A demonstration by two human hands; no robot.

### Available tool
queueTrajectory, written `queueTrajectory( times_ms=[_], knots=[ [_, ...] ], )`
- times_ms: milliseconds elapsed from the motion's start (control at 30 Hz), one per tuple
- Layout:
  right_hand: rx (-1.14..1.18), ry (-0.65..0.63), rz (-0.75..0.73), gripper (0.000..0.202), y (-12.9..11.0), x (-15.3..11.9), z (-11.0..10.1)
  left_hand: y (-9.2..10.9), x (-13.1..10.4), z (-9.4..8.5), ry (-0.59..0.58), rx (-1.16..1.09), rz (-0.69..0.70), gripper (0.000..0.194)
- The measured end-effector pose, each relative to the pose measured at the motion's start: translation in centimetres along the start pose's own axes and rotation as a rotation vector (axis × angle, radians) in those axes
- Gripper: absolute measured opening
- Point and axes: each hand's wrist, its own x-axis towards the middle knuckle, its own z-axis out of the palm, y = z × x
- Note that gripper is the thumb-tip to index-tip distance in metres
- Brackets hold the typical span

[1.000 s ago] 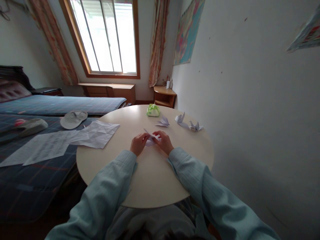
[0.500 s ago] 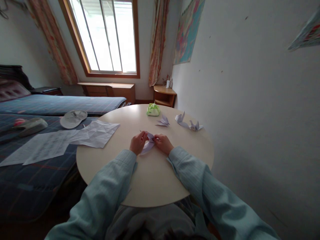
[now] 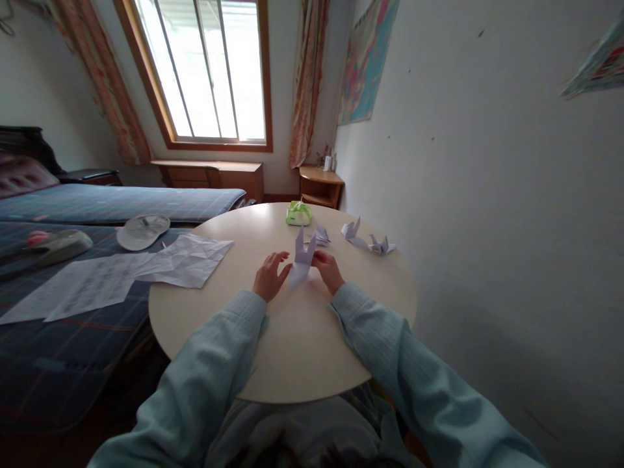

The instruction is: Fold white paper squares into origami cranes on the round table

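Note:
A folded paper figure [image 3: 303,255] with two upright points stands over the middle of the round table [image 3: 302,351]. My right hand [image 3: 328,269] pinches its right side between thumb and fingers. My left hand [image 3: 272,275] is at its left, fingers apart, the thumb close to the paper's edge; whether it touches I cannot tell. Just behind lies another folded paper piece [image 3: 321,234], partly hidden by the held one. Toward the right edge are two more folded paper figures, one [image 3: 351,229] farther back and one [image 3: 381,245] nearer the wall.
A green tissue pack [image 3: 298,214] sits at the table's far side. Creased paper [image 3: 190,260] overlaps the left table edge, beside printed sheets [image 3: 92,283] on the bed. A white cap [image 3: 143,232] lies on the bed. The wall [image 3: 487,227] runs along the right.
The paper figure, earlier low between both hands, now shows two points standing up. My left hand has let go and opened; my right hand has moved slightly right and still holds it.

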Motion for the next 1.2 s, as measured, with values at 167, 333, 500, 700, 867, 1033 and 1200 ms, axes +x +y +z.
queueTrajectory(
  times_ms=[167,333,500,700,867,1033,1200],
  knots=[
    [0.199,-0.044,0.180,0.021,-0.72,-0.47,0.28,0.13,-0.18,0.06,-0.069,-0.029,0.067,0.022],
    [0.248,-0.080,0.277,0.023,-0.91,-0.60,0.20,0.41,-0.27,-0.04,-0.067,-0.085,0.075,0.020],
    [0.326,-0.152,0.317,0.023,-1.02,-0.81,0.37,0.60,-0.22,-0.32,0.018,-0.113,0.044,0.022],
    [0.307,-0.233,0.334,0.028,-0.74,-0.88,0.38,0.72,-0.17,-0.33,0.032,-0.109,0.054,0.023],
    [0.256,-0.191,0.337,0.034,-0.65,-0.74,0.26,0.64,-0.23,-0.31,-0.005,-0.118,0.025,0.026],
    [0.232,-0.136,0.327,0.034,-1.02,-0.90,0.16,0.60,-0.27,-0.28,-0.050,-0.141,-0.017,0.027],
    [0.256,-0.091,0.298,0.033,-1.02,-0.91,0.24,0.72,-0.20,-0.22,-0.060,-0.188,-0.037,0.025]
  ],
)
